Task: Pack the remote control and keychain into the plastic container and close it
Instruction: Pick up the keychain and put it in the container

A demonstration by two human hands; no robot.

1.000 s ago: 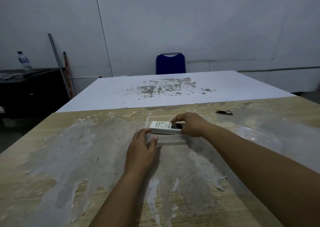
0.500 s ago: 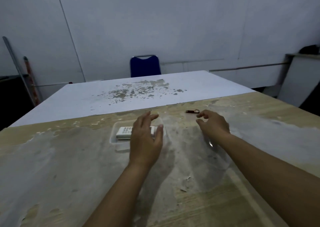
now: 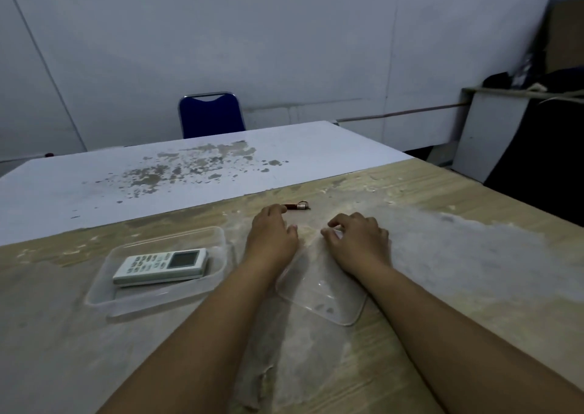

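Note:
A white remote control (image 3: 161, 267) lies flat inside the clear plastic container (image 3: 126, 306), which stands open at the left on the worn wooden table. A small red keychain (image 3: 297, 206) lies on the table farther back. My left hand (image 3: 272, 234) reaches toward it, fingertips touching or just short of its near end, holding nothing. My right hand (image 3: 358, 238) rests with curled fingers on the far edge of the clear lid (image 3: 325, 296), which lies flat to the right of the container.
A white table (image 3: 196, 164) with peeling patches abuts the far side of the wooden one. A blue chair (image 3: 211, 115) stands behind it by the wall. A white cabinet and dark items (image 3: 521, 123) stand at the right.
My left hand left the container and moved right toward the keychain. My right hand drew back from the keychain onto the lid. The view has turned right.

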